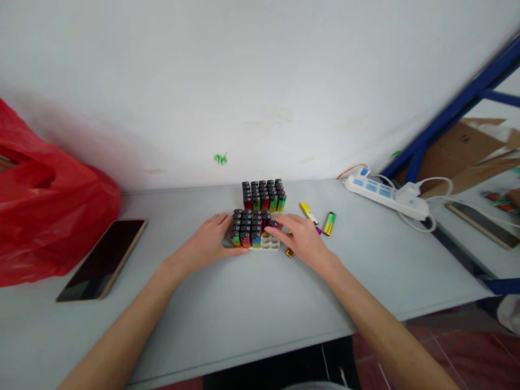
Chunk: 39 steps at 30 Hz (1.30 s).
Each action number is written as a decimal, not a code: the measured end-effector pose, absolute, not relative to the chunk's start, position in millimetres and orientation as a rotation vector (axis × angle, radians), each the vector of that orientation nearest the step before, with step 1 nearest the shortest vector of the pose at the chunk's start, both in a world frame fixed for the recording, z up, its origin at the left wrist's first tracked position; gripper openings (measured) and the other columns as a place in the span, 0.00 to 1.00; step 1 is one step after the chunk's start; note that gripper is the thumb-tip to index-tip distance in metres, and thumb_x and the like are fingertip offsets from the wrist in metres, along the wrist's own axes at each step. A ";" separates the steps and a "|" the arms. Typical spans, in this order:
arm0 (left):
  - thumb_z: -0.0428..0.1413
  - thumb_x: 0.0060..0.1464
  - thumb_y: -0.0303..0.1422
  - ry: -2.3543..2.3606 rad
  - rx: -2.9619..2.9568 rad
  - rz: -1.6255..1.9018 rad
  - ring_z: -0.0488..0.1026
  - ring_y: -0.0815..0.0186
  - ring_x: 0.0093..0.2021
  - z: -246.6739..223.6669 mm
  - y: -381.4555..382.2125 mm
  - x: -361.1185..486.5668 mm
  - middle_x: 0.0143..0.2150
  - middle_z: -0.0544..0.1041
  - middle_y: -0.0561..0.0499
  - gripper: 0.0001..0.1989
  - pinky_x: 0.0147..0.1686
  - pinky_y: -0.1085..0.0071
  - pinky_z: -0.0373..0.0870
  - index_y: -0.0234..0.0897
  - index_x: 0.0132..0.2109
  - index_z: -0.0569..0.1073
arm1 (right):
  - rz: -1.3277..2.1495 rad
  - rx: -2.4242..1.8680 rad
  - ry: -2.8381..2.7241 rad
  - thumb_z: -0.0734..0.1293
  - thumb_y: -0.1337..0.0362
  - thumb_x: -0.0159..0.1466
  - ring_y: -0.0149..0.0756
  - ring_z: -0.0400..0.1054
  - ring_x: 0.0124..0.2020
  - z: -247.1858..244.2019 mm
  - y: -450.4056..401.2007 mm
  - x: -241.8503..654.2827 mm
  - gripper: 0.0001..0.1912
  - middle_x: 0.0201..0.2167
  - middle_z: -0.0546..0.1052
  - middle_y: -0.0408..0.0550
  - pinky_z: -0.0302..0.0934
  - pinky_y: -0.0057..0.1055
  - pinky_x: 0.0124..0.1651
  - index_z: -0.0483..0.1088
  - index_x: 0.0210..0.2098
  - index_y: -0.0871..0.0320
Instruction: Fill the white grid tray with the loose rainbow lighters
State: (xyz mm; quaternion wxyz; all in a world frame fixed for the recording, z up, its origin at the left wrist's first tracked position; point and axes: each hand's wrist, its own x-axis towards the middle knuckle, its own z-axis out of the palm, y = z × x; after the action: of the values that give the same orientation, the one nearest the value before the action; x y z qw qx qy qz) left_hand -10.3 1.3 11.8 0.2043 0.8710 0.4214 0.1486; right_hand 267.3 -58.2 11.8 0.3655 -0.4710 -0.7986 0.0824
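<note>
A pale tray [270, 243] with round-edged slots holds upright lighters [246, 227] with black tops and shiny coloured bodies. Around its left side lies my left hand [209, 238], thumb along the front edge and fingers at the back left, steadying it. My right hand [303, 238] pinches a black-topped lighter [274, 223] over the right part of the tray, its lower end hidden by the fingers. Bare slots show at the tray's front right corner. Beside and partly under my right hand lies a gold lighter [289, 252].
Behind the tray stands a second block of upright lighters [264, 196]. A yellow lighter [309, 212] and a green-yellow one [330, 223] lie to the right. A power strip [385, 195] with cables is farther right. On the left are a phone [101, 260] and a red bag [52, 206].
</note>
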 end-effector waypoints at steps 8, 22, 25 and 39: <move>0.67 0.51 0.56 1.204 2.429 0.331 0.77 0.43 0.58 10.5 2.4 -10.7 0.56 0.80 0.39 0.31 0.61 0.46 0.74 0.40 0.53 0.76 | 0.098 -1.395 -2.270 0.61 0.48 0.79 0.36 0.71 0.29 14.8 -56.2 262.7 0.23 0.31 0.81 0.48 0.57 0.34 0.40 0.77 0.39 0.57; 0.64 0.50 0.63 1.228 2.446 0.326 0.77 0.42 0.58 14.2 1.7 -8.9 0.55 0.80 0.38 0.35 0.62 0.46 0.74 0.40 0.52 0.76 | -0.055 -2.332 -1.598 0.62 0.52 0.77 0.51 0.78 0.46 34.8 -54.0 350.9 0.20 0.42 0.83 0.57 0.61 0.38 0.47 0.73 0.58 0.59; 0.64 0.50 0.62 1.236 2.453 0.330 0.78 0.43 0.58 13.2 2.0 -9.3 0.55 0.80 0.39 0.34 0.61 0.49 0.75 0.41 0.51 0.76 | 0.118 -2.587 -1.553 0.65 0.46 0.75 0.58 0.76 0.55 25.1 -57.9 374.1 0.30 0.53 0.81 0.63 0.65 0.45 0.51 0.67 0.67 0.58; 0.66 0.50 0.60 1.208 2.457 0.336 0.77 0.42 0.58 16.0 0.4 -8.7 0.55 0.80 0.38 0.33 0.60 0.48 0.75 0.41 0.52 0.76 | 0.198 -1.781 -1.605 0.61 0.55 0.74 0.44 0.74 0.37 11.9 -38.1 350.1 0.13 0.40 0.78 0.54 0.68 0.39 0.44 0.72 0.46 0.57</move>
State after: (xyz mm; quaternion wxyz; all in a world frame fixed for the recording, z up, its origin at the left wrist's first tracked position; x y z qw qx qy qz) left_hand -8.7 0.4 16.0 0.1905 0.8744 0.4298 0.1197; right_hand 350.1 -38.1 11.9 0.3596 -0.6909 -0.6225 0.0769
